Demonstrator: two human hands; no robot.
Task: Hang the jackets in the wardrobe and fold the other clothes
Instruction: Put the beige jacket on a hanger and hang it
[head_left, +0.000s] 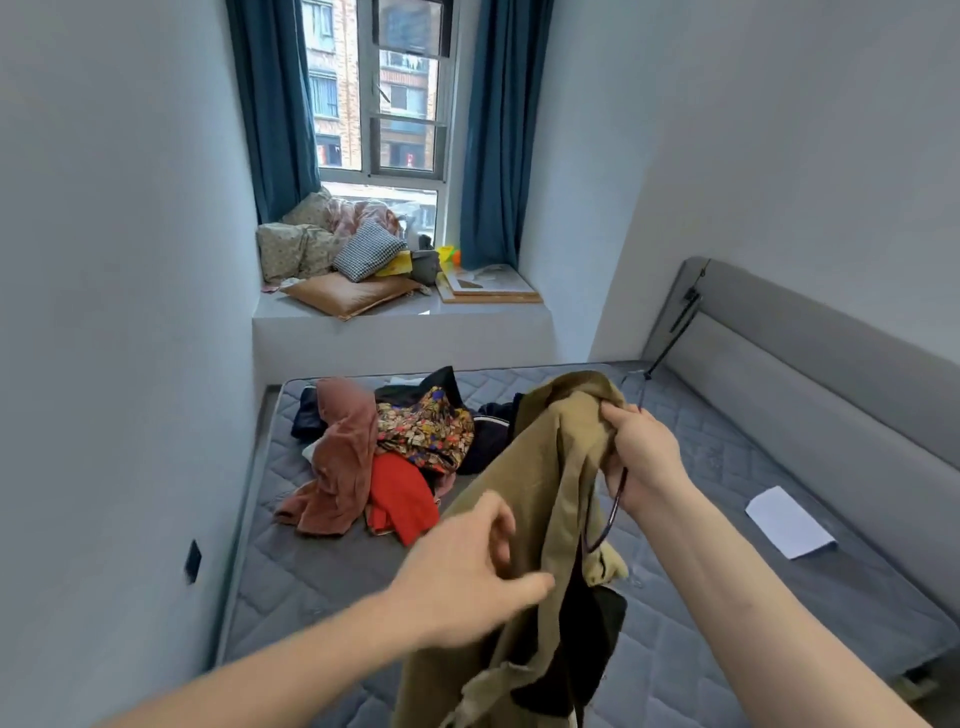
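A: How far w/ the clothes?

B: Early, I'd say. Right hand (644, 457) grips the collar of the khaki jacket (524, 499) plus a dark hanger (605, 525), held up over the mattress (727, 597). Left hand (467, 566) touches the jacket front, thumb out, fingers blurred & loosely bent, not clearly gripping.

A: Hanger in yet?

B: Can't tell. Wardrobe not in view.

A: The rest?

B: Pile of clothes (395, 452) sits unfolded at the far left of the mattress, apart from the jacket. Nothing folded that I can see.
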